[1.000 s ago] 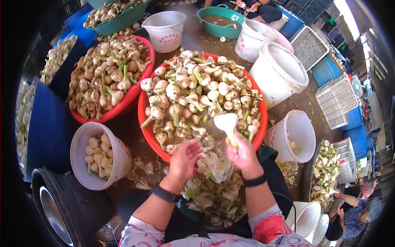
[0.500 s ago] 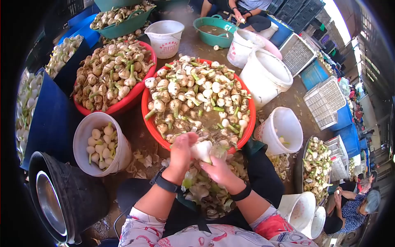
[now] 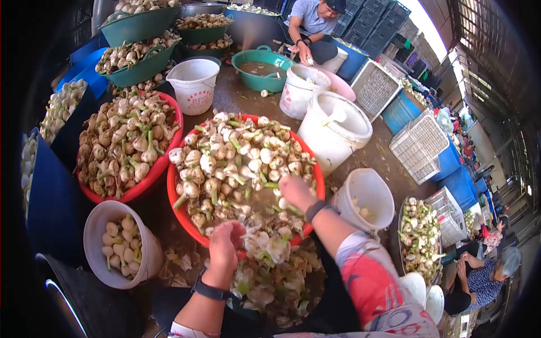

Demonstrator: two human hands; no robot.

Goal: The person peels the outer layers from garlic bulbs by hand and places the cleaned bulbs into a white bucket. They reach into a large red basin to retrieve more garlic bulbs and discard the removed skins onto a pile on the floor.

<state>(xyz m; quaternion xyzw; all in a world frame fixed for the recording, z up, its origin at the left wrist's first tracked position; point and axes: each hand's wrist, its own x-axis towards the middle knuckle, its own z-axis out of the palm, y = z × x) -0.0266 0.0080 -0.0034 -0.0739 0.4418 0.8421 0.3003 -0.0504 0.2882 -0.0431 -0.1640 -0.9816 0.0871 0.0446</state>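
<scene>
A red basin (image 3: 319, 169) of muddy water stands in front of me, heaped with unpeeled garlic bulbs (image 3: 211, 163) on green stem stubs. My right hand (image 3: 297, 193) reaches over its right half, down at the bulbs, its fingertips hidden. At the near rim is my left hand (image 3: 225, 243), fingers loosely curved and apart, with no bulb visible in it. Beside it, loose pale garlic skins (image 3: 269, 246) hang in front of the basin, over a pile of peelings (image 3: 282, 284) between my legs. A white bulb with a stem (image 3: 336, 115) shows over the large white bucket (image 3: 327, 143).
Left of me are a white bucket (image 3: 152, 256) of peeled bulbs and another red basin (image 3: 174, 127) of garlic. A white pail (image 3: 369, 197) stands right of the basin. Across from me sits a person (image 3: 315, 31) by a green tub (image 3: 262, 81); another person (image 3: 484, 281) sits at right.
My hands have parted: the right moved up and over the basin, the left stayed low by the rim. The white bulb has left them. The view has shifted up and right.
</scene>
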